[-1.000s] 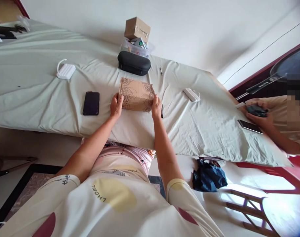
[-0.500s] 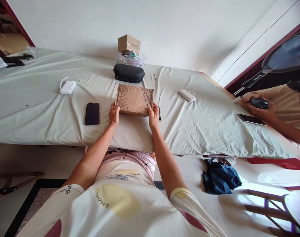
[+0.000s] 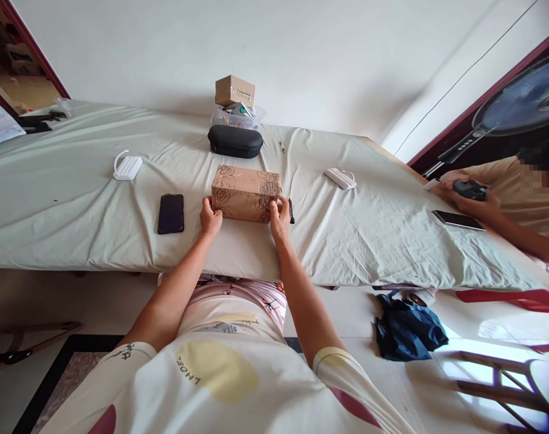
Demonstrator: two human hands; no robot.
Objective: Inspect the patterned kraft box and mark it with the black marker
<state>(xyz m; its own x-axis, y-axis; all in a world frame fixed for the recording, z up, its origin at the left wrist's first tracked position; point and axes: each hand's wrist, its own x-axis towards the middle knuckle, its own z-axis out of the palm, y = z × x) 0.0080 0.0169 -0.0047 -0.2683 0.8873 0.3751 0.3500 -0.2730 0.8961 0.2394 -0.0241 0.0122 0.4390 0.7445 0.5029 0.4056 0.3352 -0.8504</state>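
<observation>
Between my hands is a brown cardboard box (image 3: pixel 246 193) with dark scribbled line patterns on its faces. My left hand (image 3: pixel 210 218) grips its left end, thumb on the near face. My right hand (image 3: pixel 279 218) clasps the right end the same way. The box's top and near side both show; whether its underside touches the cloth I cannot tell. A small black object (image 3: pixel 291 211) lies just beyond my right hand, partly covered by it. Left of my left hand, a dark smartphone (image 3: pixel 170 214) lies flat.
Behind the box sit a black zip case (image 3: pixel 235 141), a clear plastic bin (image 3: pixel 251 119) and a smaller carton (image 3: pixel 235 91). White power banks (image 3: pixel 128 167) (image 3: pixel 340 178) lie left and right on the green cloth (image 3: pixel 369 235). At right, another person's hands (image 3: pixel 477 199) hold a dark object near a phone (image 3: pixel 458 220).
The box has tilted in my hands: its broad patterned face was toward me, and now a narrower top and the near side show. Both hands still hold its ends.
</observation>
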